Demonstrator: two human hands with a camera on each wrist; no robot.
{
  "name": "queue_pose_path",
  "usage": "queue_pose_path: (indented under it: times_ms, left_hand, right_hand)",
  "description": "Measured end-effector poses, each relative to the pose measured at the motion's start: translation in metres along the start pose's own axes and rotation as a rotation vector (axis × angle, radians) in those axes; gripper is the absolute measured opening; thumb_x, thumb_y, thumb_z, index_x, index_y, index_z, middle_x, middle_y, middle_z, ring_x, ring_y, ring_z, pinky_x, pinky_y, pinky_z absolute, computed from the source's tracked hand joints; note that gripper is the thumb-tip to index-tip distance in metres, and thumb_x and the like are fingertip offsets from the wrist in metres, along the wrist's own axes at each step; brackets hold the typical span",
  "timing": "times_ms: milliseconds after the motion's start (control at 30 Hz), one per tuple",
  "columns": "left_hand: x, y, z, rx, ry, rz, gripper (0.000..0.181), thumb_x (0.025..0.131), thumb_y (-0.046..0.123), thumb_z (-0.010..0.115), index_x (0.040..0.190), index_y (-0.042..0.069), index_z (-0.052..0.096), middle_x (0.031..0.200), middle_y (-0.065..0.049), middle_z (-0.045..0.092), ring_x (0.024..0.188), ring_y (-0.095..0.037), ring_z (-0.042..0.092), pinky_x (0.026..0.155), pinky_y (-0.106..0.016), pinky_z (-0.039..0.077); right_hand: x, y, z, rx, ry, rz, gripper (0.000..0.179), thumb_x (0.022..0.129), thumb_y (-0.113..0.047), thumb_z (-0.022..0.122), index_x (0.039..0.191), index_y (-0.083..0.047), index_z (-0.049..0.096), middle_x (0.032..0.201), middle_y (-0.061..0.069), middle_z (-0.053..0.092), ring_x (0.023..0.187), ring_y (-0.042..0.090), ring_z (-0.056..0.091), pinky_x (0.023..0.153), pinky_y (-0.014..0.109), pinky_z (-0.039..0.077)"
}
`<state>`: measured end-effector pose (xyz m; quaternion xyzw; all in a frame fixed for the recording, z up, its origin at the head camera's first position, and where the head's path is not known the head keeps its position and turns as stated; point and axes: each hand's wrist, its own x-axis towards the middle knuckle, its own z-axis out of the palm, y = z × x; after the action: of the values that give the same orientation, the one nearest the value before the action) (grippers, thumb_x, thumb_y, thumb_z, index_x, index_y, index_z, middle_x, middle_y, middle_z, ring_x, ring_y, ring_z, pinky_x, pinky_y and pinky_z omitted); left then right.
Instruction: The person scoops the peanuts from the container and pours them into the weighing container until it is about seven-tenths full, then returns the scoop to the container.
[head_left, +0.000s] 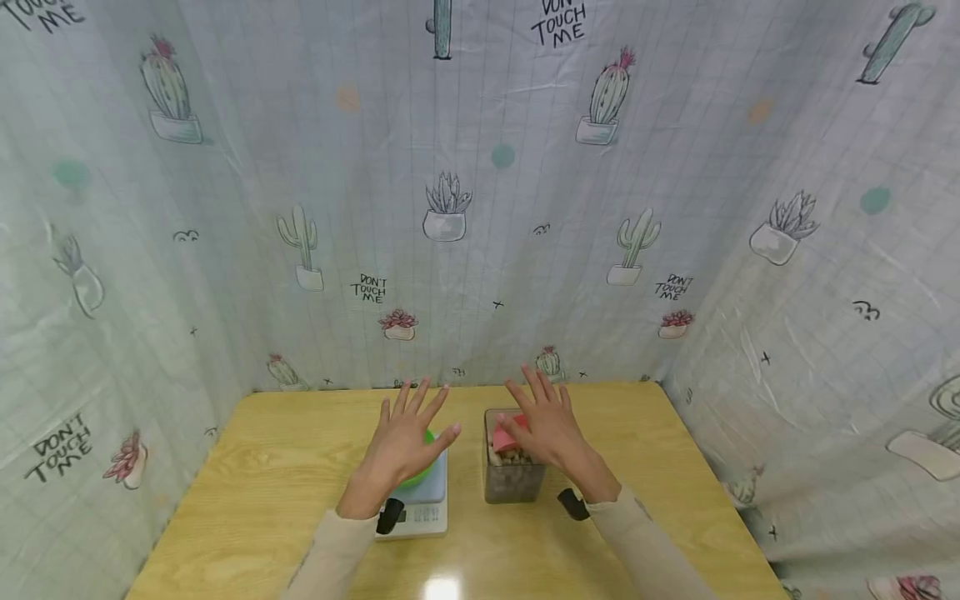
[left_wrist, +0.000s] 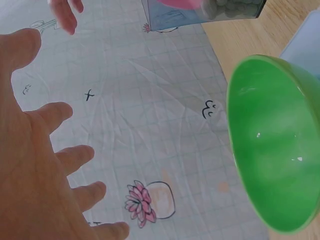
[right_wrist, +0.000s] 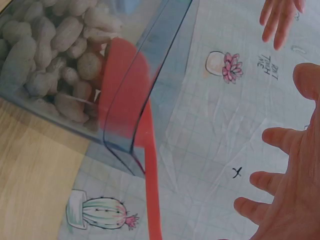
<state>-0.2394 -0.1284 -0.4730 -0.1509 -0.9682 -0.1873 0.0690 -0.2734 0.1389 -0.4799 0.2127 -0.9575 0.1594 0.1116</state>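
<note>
My left hand (head_left: 402,446), fingers spread and straight, hovers above a green bowl (left_wrist: 275,145). The bowl sits on the pale blue platform of a white kitchen scale (head_left: 431,518); my hand and wrist cover part of both in the head view. Over the right side of a clear grey plastic container (head_left: 513,485) is my right hand (head_left: 553,427), its fingers also spread and holding nothing. Unshelled peanuts (right_wrist: 67,35) fill the lower part of the container. A red scoop (right_wrist: 125,87) lies on them, its handle (right_wrist: 152,200) sticking out past the rim.
Scale and container stand side by side on a light wooden table (head_left: 300,467). A cactus-print cloth (head_left: 480,275) hangs behind the table and along both sides. Small black devices (head_left: 573,504) are worn at the wrists.
</note>
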Motion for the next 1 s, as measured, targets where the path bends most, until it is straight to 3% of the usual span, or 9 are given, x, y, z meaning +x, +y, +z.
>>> queue_pose_path:
  times_ms: [333, 533, 767, 1000]
  left_hand:
    - [-0.001, 0.000, 0.002, -0.016, -0.001, 0.010, 0.076, 0.095, 0.069, 0.041, 0.157, 0.029, 0.023, 0.165, -0.010, 0.018, 0.153, -0.037, 0.007, 0.116, -0.069, 0.010]
    - [-0.001, 0.002, 0.002, -0.038, -0.022, 0.004, 0.077, 0.095, 0.070, 0.038, 0.158, 0.031, 0.015, 0.167, -0.007, 0.012, 0.154, -0.034, 0.004, 0.119, -0.065, 0.009]
    - [0.004, 0.005, 0.009, -0.111, -0.026, 0.030, 0.079, 0.096, 0.068, 0.039, 0.159, 0.030, 0.010, 0.167, -0.007, 0.010, 0.155, -0.031, 0.004, 0.120, -0.059, 0.015]
    - [0.007, 0.006, 0.019, -0.202, -0.021, 0.026, 0.080, 0.096, 0.066, 0.042, 0.159, 0.032, 0.006, 0.167, 0.000, 0.005, 0.155, -0.026, 0.005, 0.119, -0.056, 0.022]
  right_hand:
    - [-0.004, 0.008, 0.000, -0.019, 0.046, -0.027, 0.063, 0.098, -0.055, 0.048, 0.152, -0.025, 0.040, 0.161, 0.013, 0.027, 0.147, 0.041, 0.026, 0.110, 0.073, 0.022]
    - [-0.010, 0.018, -0.005, -0.042, 0.017, -0.023, 0.062, 0.100, -0.054, 0.046, 0.153, -0.024, 0.038, 0.162, 0.010, 0.026, 0.148, 0.040, 0.027, 0.112, 0.070, 0.021]
    - [-0.012, 0.030, -0.012, -0.109, 0.010, -0.053, 0.059, 0.100, -0.047, 0.052, 0.151, -0.021, 0.041, 0.158, 0.013, 0.035, 0.144, 0.039, 0.033, 0.109, 0.069, 0.027]
    - [-0.013, 0.040, -0.017, -0.191, -0.024, -0.087, 0.060, 0.096, -0.039, 0.062, 0.150, -0.021, 0.042, 0.153, 0.015, 0.041, 0.140, 0.038, 0.039, 0.109, 0.066, 0.029]
